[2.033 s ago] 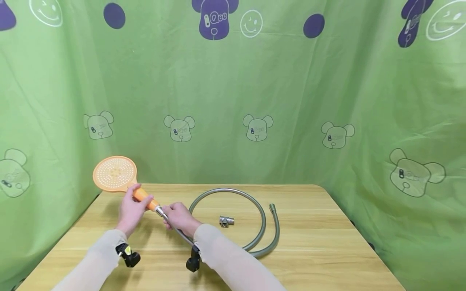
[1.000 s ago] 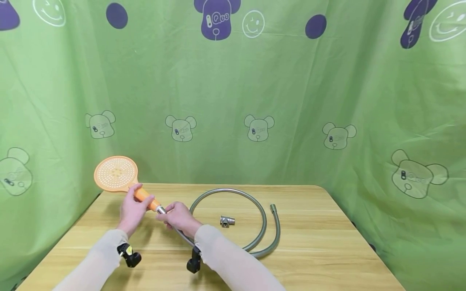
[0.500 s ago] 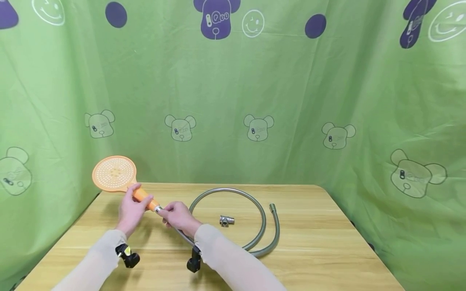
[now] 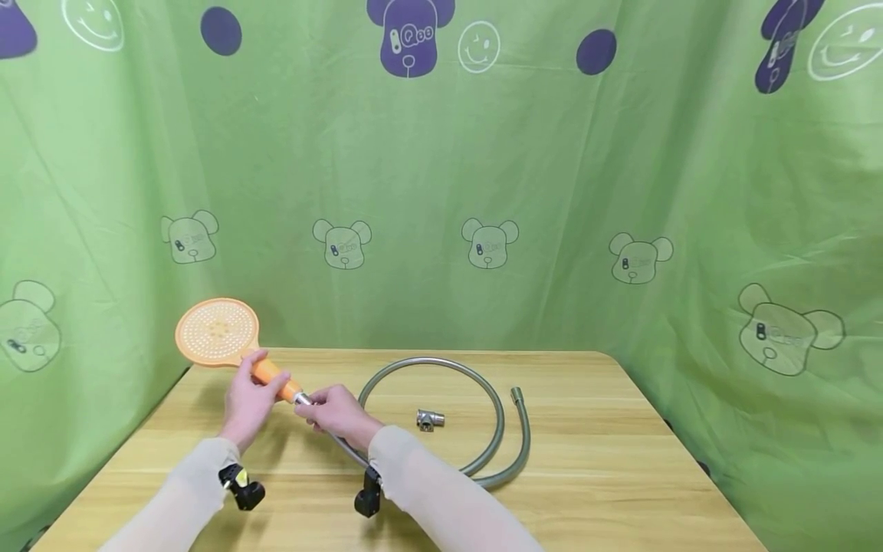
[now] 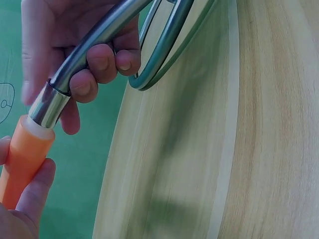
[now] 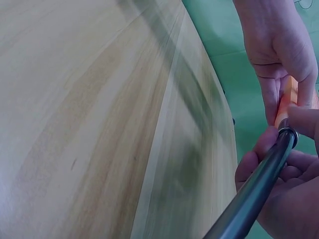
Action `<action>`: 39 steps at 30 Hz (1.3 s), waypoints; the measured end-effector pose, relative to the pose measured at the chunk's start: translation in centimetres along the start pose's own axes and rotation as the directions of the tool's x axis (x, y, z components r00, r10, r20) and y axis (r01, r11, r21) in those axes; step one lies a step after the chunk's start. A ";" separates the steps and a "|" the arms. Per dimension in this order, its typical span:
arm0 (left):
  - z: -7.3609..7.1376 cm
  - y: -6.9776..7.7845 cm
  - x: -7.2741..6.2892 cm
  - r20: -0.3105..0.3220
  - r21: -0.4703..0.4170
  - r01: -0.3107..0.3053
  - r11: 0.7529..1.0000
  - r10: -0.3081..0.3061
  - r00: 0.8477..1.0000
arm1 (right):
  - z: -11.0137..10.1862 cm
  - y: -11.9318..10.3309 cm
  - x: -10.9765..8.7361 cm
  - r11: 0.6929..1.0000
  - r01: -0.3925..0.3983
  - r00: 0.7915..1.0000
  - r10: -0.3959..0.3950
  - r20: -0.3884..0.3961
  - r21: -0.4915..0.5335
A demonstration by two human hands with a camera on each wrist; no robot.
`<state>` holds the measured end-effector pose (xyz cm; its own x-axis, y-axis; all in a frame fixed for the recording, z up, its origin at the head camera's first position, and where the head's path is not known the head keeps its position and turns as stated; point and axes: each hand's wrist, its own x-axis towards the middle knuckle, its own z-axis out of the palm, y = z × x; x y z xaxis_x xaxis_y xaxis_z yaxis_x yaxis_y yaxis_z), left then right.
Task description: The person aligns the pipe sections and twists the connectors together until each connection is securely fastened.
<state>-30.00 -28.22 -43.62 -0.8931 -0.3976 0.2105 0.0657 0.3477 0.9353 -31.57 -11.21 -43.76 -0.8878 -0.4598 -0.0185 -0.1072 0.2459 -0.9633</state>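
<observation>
My left hand (image 4: 248,402) holds an orange shower head (image 4: 217,332) by its handle, with the wide perforated face up and to the left. At the handle's lower end sits the shiny metal nut (image 5: 48,105) of a grey shower hose (image 4: 502,418), in line with the handle. A white collar (image 5: 40,129) shows between nut and handle. My right hand (image 4: 343,414) pinches the hose end at the nut, its fingers curled around the hose in the left wrist view. Handle and nut are held above the table.
The hose loops across the wooden table (image 4: 607,475), its free end (image 4: 517,395) lying at the right. Inside the loop lies a small chrome T-shaped fitting (image 4: 429,419). A green patterned curtain (image 4: 552,169) hangs behind the table and along its sides.
My right thumb and fingers shift back and forth around the nut, now lower than half a second ago. My left hand and the shower head stay nearly still.
</observation>
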 end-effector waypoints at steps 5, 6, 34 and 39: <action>-0.1 0.0 0.0 0.004 -0.003 0.004 1.000 -0.004 1.000 | 0.1 -0.3 -0.1 1.000 -0.005 1.000 0.005 -0.010 0.027; -0.1 0.0 0.0 0.005 -0.002 0.006 1.000 -0.005 1.000 | 0.1 -0.3 0.0 1.000 -0.003 1.000 0.003 -0.017 0.029; -0.3 -0.1 -0.2 0.008 0.011 0.033 0.999 -0.033 0.999 | 0.3 -0.1 0.0 1.000 0.012 1.000 -0.012 -0.012 -0.024; -0.4 -0.2 -0.1 0.003 0.013 0.024 1.000 -0.024 1.000 | 0.3 0.0 0.2 0.998 0.033 0.999 -0.034 -0.015 -0.059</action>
<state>-29.76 -28.55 -43.69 -0.8958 -0.4033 0.1867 0.0382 0.3485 0.9365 -31.57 -11.56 -43.82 -0.8903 -0.4551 0.0178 -0.1623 0.2805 -0.9460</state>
